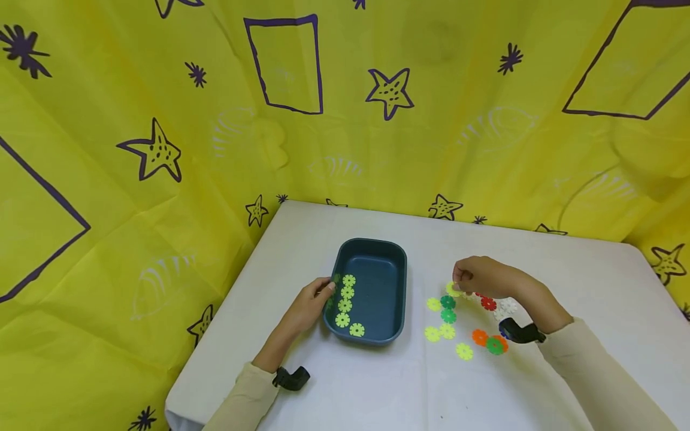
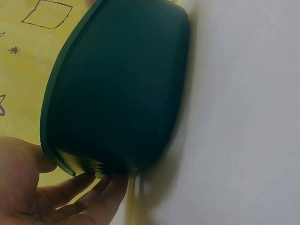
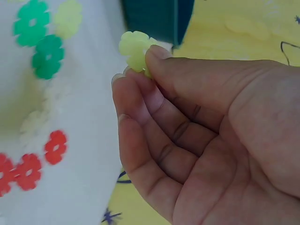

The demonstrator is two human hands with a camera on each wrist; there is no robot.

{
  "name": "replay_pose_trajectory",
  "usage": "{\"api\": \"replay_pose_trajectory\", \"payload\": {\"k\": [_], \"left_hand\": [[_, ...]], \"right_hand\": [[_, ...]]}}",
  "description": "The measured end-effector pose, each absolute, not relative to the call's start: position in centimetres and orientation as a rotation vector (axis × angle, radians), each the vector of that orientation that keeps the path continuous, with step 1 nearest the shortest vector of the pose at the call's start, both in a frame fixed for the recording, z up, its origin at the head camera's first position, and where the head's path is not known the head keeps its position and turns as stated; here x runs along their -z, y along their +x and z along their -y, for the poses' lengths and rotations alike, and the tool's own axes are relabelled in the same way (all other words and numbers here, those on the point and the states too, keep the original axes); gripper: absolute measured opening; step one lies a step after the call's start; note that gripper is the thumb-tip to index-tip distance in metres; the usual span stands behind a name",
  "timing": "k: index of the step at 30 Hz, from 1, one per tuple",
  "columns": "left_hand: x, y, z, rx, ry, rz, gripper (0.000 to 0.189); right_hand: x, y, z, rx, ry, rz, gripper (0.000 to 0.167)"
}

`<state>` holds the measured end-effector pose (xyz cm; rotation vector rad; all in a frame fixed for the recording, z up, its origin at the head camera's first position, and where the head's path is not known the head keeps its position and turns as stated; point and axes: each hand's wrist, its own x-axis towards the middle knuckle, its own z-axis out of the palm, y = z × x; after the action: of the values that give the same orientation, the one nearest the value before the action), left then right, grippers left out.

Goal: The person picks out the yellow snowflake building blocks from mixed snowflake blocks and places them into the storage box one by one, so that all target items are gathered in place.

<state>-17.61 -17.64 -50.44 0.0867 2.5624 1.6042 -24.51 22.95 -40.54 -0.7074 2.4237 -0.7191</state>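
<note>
A dark blue-green rectangular tub [image 1: 379, 293] stands on the table, with several yellow flower-shaped discs [image 1: 345, 305] along its left inner side. My left hand [image 1: 309, 306] holds the tub's left wall. In the left wrist view, the thumb is at the rim and the fingers [image 2: 110, 199] are against the outside. Over the loose pieces, my right hand [image 1: 487, 277] pinches a yellow flower disc [image 3: 135, 48] between thumb and fingertips. Below it lie yellow, green discs [image 1: 448, 315], red discs [image 1: 488, 304], orange discs [image 1: 480, 337] and pale white discs [image 1: 507, 306], partly hidden by the arm.
A white cloth covers the table [image 1: 345, 389]. Yellow patterned curtains [image 1: 345, 149] hang behind it and along the left side. Black wrist straps [image 1: 291, 378] sit on both forearms.
</note>
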Motion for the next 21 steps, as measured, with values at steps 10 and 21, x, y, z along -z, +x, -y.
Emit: {"api": "replay_pose_trajectory", "payload": {"k": [10, 21], "left_hand": [[50.5, -17.5, 17.7, -1.605, 0.078, -2.56, 0.051], [50.4, -17.7, 17.6, -1.602, 0.074, -2.569, 0.051]], "right_hand": [[38.2, -26.4, -17.0, 0.654, -0.776, -2.421, 0.01], [38.8, -27.4, -11.0, 0.531, -0.885, -2.45, 0.011]]}}
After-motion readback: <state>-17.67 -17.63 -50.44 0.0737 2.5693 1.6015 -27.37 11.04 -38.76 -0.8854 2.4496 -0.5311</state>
